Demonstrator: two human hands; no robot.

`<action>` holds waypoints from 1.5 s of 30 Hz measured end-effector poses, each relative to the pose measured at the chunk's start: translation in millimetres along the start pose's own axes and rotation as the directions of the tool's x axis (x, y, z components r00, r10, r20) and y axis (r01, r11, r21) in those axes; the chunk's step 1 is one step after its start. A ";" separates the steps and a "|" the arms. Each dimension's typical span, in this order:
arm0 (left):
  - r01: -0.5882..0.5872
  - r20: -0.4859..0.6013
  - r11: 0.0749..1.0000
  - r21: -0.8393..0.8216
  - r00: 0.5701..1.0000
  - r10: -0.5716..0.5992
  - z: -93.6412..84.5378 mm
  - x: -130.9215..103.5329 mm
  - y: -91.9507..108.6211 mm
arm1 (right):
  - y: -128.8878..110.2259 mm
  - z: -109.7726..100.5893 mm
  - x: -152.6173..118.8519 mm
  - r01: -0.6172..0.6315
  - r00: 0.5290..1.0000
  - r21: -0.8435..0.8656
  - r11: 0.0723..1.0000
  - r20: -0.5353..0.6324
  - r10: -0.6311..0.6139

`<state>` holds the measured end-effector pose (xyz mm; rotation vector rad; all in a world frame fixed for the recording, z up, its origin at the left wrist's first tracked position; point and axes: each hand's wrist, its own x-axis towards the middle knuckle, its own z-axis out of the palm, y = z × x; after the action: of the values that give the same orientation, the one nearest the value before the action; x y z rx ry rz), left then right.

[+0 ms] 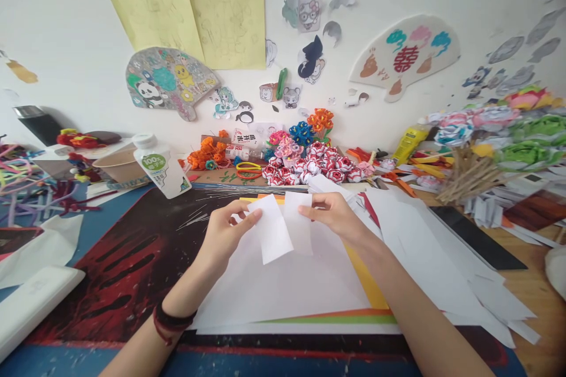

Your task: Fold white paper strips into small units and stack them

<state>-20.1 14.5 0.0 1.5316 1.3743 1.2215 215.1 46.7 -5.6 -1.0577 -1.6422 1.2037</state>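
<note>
My left hand [227,227] pinches a small white paper rectangle [275,235] between thumb and fingers. A second white paper piece [297,224] is gripped at its upper right edge by my right hand [331,212]. The two pieces hang side by side, tilted a little away from each other, their near edges overlapping or almost touching. Beneath them lies a large white paper sheet [283,291] on a stack, with orange and green sheets [336,318] showing at the edges. A dark band circles my left wrist.
A black and red mat [145,265] covers the table. White papers [424,247] and a black flat object [477,237] lie at right. Behind stand a white glue bottle [161,168], red-white paper flowers [309,165] and a yellow bottle [409,142]. A white case [35,303] lies at left.
</note>
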 end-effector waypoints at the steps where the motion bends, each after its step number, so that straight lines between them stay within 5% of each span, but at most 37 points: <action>1: 0.000 0.002 1.000 -0.014 1.000 0.000 -0.3 0.1 -0.4 | -0.5 -0.8 0.0 -0.002 1.000 -0.009 1.000 -0.020 0.002; 10: 0.025 0.087 1.000 0.013 0.996 -0.026 1.3 0.5 1.1 | 2.4 3.1 2.6 0.005 1.000 0.059 0.998 -0.007 -0.005; 16: 0.024 0.025 1.000 -0.018 0.999 -0.024 -0.2 1.0 1.8 | 2.8 5.1 1.4 -0.012 0.999 0.108 0.994 0.051 0.006; 21: -0.017 0.064 0.997 0.077 0.998 0.012 -0.3 1.4 2.8 | -1.2 3.0 0.7 0.023 1.000 0.105 0.994 -0.011 -0.022; 30: -0.053 -0.044 0.990 0.129 0.997 0.059 -4.6 3.2 4.0 | -2.3 0.3 2.5 0.082 0.994 0.097 0.992 -0.082 -0.074; 37: -0.074 0.107 0.980 0.184 0.993 0.055 -0.7 0.6 6.4 | -2.6 4.1 1.3 0.039 0.996 0.100 0.994 -0.081 -0.031; 45: -0.024 0.084 0.991 0.132 0.996 0.013 -0.4 1.9 2.2 | 4.1 3.0 4.3 0.014 1.000 0.029 0.999 -0.018 -0.014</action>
<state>-19.9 15.9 2.5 1.6709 1.4135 1.0840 211.6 50.7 -9.6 -1.0343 -1.6107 1.2022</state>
